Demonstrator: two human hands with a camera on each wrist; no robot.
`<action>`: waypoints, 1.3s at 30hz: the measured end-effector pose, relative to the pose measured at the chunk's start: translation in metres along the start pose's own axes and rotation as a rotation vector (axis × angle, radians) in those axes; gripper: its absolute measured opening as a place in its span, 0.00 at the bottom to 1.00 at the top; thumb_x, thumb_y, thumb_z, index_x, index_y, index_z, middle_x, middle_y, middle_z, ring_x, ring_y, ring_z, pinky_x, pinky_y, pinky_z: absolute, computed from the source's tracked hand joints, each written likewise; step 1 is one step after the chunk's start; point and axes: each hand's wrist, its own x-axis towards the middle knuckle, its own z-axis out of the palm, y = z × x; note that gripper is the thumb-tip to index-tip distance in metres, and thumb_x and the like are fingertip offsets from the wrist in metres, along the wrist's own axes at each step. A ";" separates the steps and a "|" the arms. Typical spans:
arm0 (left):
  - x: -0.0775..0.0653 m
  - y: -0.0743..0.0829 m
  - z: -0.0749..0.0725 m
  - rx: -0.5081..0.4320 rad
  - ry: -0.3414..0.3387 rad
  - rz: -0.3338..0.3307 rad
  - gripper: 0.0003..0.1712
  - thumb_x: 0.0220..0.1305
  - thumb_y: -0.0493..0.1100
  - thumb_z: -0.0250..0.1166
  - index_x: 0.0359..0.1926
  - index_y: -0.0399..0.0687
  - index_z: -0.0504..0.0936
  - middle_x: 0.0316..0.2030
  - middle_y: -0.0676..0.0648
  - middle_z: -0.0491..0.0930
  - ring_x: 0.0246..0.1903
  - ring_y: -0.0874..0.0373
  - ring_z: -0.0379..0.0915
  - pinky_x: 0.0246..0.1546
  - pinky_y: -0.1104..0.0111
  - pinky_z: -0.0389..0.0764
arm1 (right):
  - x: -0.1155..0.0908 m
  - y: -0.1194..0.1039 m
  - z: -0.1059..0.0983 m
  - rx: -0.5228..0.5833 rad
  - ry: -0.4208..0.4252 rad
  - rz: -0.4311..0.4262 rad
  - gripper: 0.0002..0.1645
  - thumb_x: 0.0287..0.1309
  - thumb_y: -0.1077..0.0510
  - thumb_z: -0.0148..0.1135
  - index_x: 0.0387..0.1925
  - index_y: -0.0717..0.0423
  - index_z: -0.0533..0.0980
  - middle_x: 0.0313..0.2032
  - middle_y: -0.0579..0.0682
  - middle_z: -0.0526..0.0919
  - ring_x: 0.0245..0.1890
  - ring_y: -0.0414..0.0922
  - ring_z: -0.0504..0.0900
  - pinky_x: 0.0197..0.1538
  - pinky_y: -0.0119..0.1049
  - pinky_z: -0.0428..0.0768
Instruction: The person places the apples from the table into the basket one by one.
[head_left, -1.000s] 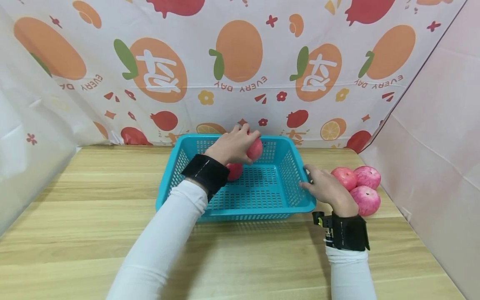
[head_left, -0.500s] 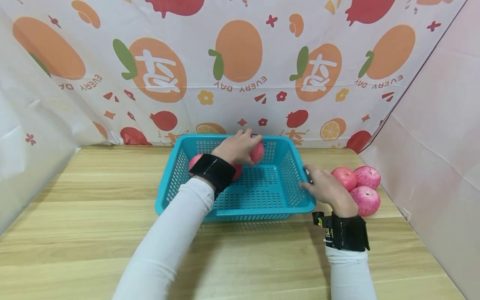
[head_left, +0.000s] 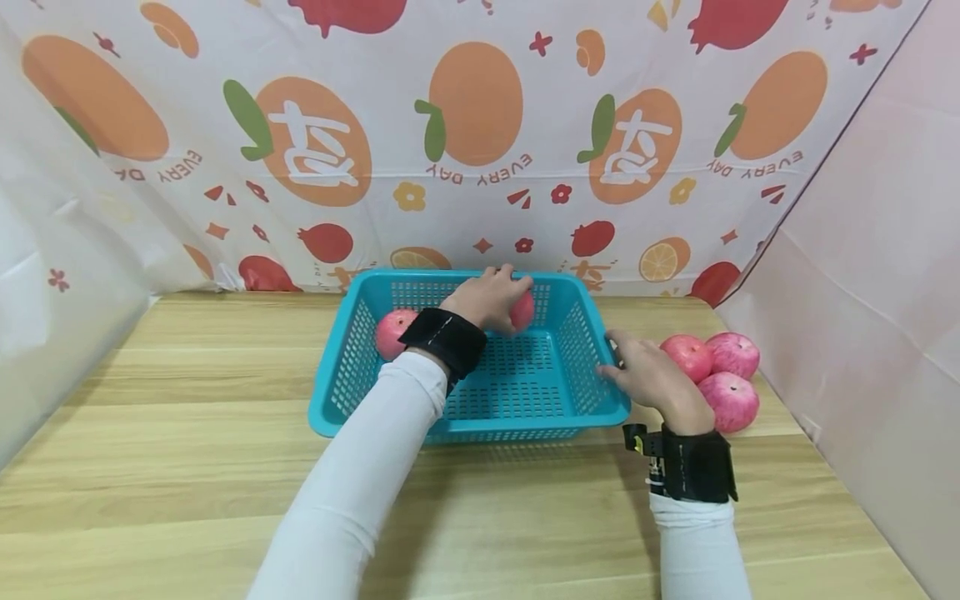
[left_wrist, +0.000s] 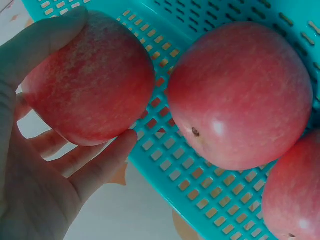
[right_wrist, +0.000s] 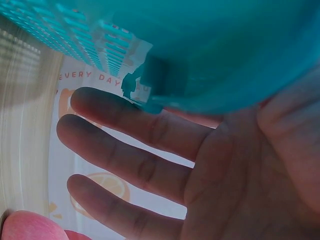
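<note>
At the far side of a turquoise basket (head_left: 517, 423), red apple (head_left: 522, 311) gripped by the left hand (head_left: 487, 302), two more apples (left_wrist: 240, 95) inside, right hand (head_left: 658, 379) at the right rim (head_left: 592, 308), fingers (right_wrist: 125, 157) spread, three apples (head_left: 729, 402) on the wooden table (head_left: 540, 517).

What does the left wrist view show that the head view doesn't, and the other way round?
Only left wrist: the palm side of the left hand and a dark pit on a loose apple in the basket.

Only head: the right hand at the basket's right rim and three apples to its right.

Both: the left hand, its held apple, and the basket with at least one loose apple.
</note>
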 end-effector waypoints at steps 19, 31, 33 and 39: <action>0.010 0.003 0.020 -0.036 -0.047 -0.053 0.45 0.48 0.52 0.68 0.66 0.55 0.57 0.60 0.42 0.60 0.51 0.47 0.56 0.47 0.53 0.74 | -0.001 -0.001 -0.002 -0.016 -0.002 0.016 0.35 0.57 0.58 0.58 0.61 0.67 0.55 0.47 0.69 0.74 0.39 0.57 0.77 0.35 0.48 0.82; 0.010 0.014 0.034 0.138 -0.065 -0.061 0.45 0.45 0.47 0.71 0.64 0.58 0.60 0.60 0.42 0.62 0.54 0.46 0.60 0.46 0.55 0.76 | 0.001 -0.002 0.001 0.012 -0.016 0.022 0.36 0.57 0.58 0.57 0.62 0.67 0.55 0.47 0.69 0.74 0.40 0.57 0.77 0.34 0.47 0.82; 0.007 0.017 0.032 0.172 -0.061 -0.058 0.42 0.47 0.45 0.70 0.64 0.57 0.61 0.59 0.42 0.64 0.54 0.47 0.60 0.47 0.56 0.76 | 0.001 -0.001 0.001 0.012 -0.016 0.021 0.35 0.57 0.58 0.57 0.62 0.67 0.55 0.48 0.69 0.74 0.40 0.57 0.77 0.34 0.47 0.82; 0.000 0.021 0.023 0.153 -0.051 -0.016 0.38 0.49 0.39 0.69 0.62 0.53 0.65 0.56 0.42 0.69 0.52 0.47 0.63 0.49 0.56 0.75 | 0.001 -0.001 0.001 0.005 -0.010 0.020 0.35 0.57 0.58 0.57 0.61 0.67 0.55 0.48 0.69 0.74 0.40 0.57 0.77 0.34 0.48 0.82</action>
